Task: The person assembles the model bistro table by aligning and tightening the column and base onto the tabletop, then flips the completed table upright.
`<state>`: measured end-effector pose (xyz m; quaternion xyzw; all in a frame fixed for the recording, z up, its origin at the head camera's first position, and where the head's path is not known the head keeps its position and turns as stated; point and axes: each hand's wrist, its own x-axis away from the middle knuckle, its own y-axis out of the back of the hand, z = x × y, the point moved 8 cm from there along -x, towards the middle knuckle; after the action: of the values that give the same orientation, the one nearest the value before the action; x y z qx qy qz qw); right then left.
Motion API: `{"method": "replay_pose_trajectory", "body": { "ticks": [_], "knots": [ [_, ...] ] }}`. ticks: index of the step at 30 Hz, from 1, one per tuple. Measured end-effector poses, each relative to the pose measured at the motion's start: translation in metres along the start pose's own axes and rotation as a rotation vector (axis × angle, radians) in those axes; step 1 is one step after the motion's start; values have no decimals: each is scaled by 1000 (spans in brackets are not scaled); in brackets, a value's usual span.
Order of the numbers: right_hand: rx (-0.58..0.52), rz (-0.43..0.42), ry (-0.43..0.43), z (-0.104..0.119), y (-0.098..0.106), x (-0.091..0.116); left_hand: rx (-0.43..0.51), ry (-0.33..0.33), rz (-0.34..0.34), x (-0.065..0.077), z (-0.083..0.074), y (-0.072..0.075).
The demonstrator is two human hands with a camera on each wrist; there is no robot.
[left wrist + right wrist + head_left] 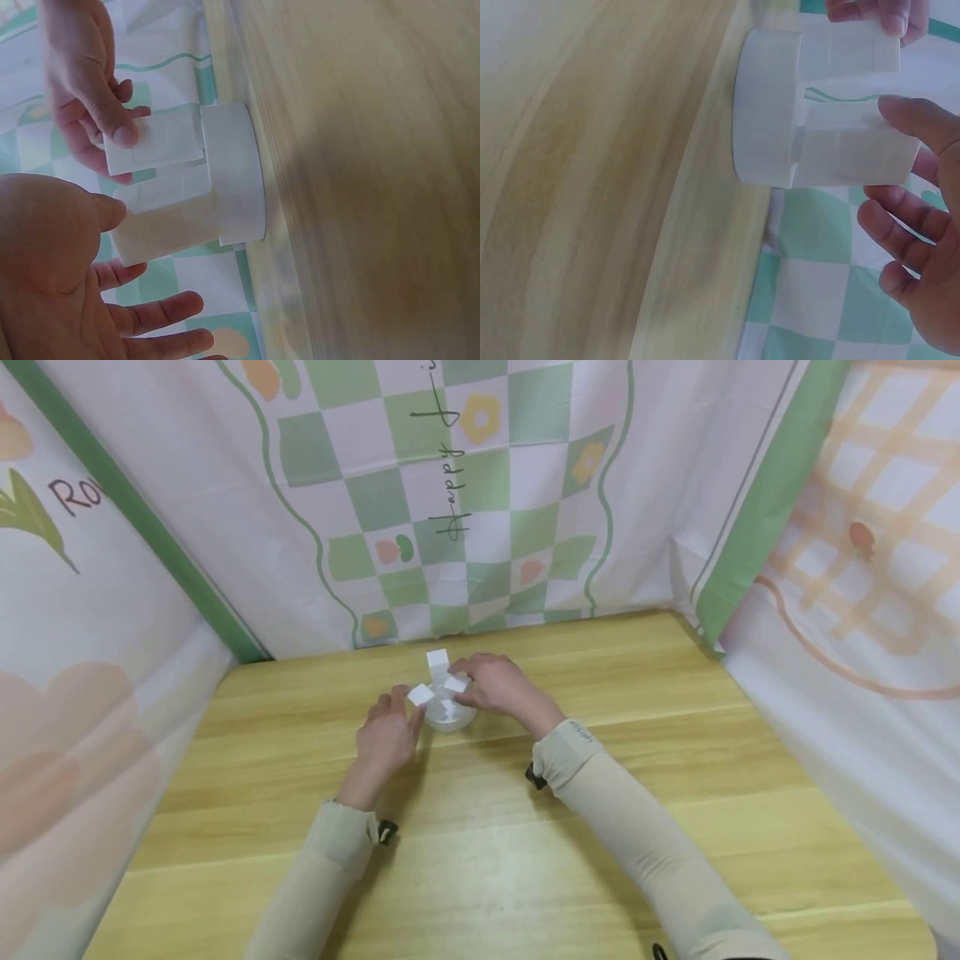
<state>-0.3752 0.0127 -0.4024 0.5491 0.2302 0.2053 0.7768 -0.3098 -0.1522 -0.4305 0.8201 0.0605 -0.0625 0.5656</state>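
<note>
A round white base (450, 724) sits on the wooden table, with several white rectangular blocks rising from it. My left hand (386, 739) pinches the left block (166, 214) near its top, between thumb and index finger; its other fingers are spread. On the opposite side, my right hand (498, 685) pinches the right block (859, 144) between thumb and fingers, also near the top. In both wrist views the lower ends of these blocks meet the base's rim. A third block (438, 662) stands upright at the back of the base, held by neither hand.
The wooden table (480, 843) stretches toward me and to both sides. Behind it hangs a checked cloth (480, 485) printed with flowers, close to the table's back edge. More printed cloth hangs at the left (90, 693) and right (847, 610).
</note>
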Motion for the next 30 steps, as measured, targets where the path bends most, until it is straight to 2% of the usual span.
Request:
{"method": "replay_pose_trajectory", "body": {
  "ticks": [8,15,19,22,27,30],
  "knots": [
    [22,39,22,4,3,-2,4,2,-6,-1,-1,3],
    [1,-14,-36,1,3,-4,4,17,14,0,0,1],
    [-58,-46,-40,1,2,-5,-5,20,22,1,1,-1],
    [-63,-63,-51,0,1,-6,-4,18,19,0,1,-1],
    [3,-24,-93,-4,-2,-6,-3,21,25,-1,0,-1],
    [3,-6,-96,-6,-4,-6,-9,23,27,-1,0,-1]
  ]
}}
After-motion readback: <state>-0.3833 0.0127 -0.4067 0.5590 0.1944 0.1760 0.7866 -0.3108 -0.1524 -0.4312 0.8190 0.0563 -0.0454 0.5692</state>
